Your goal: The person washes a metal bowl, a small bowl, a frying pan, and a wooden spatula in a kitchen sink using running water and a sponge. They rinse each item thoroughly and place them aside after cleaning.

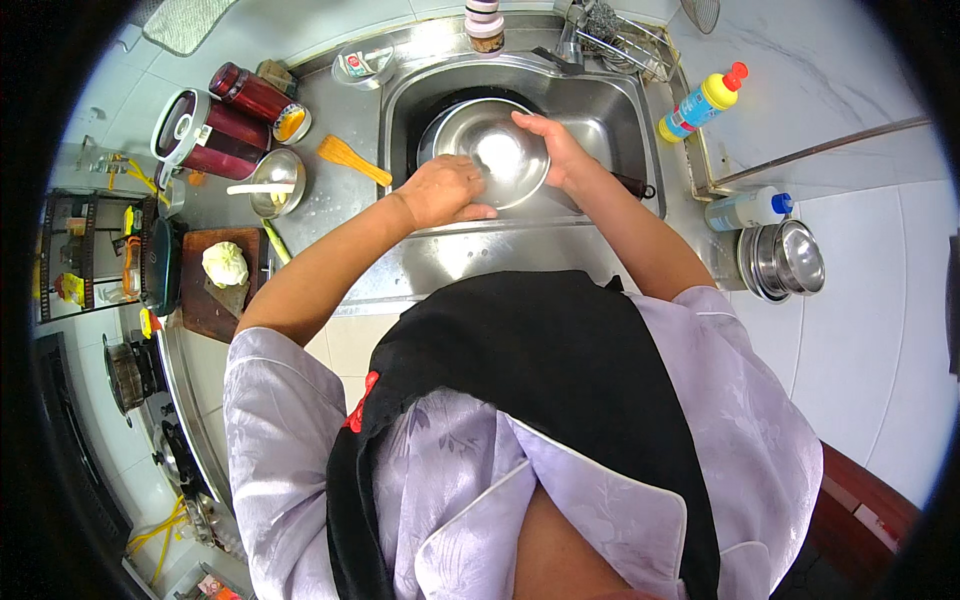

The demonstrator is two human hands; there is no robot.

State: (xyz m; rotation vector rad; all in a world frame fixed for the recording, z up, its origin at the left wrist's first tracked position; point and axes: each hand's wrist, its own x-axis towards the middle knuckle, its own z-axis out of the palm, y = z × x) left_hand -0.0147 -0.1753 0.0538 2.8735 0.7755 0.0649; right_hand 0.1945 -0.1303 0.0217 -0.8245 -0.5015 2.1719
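Note:
Both hands are at a shiny stainless steel bowl [517, 176] over the left basin of the sink [652, 150]. My right hand [559, 146] grips the bowl's right rim, thumb and fingers at its edge. My left hand [448, 191] lies over the bowl's lower left side, palm down, with its fingers reaching onto the metal; whether it grips the rim is hard to tell. Beneath the bowl, another round vessel shows partly in the basin. A dark handle [634, 185] juts out to the right, behind my right forearm.
Left on the counter lie a wooden spatula [352, 160], a small steel bowl [294, 166] and a cutting board [196, 304] bearing a cabbage [224, 264] and a cleaver. Right of the sink stand a yellow-and-blue bottle [701, 105], a blue-capped bottle [742, 210] and stacked steel bowls [799, 259].

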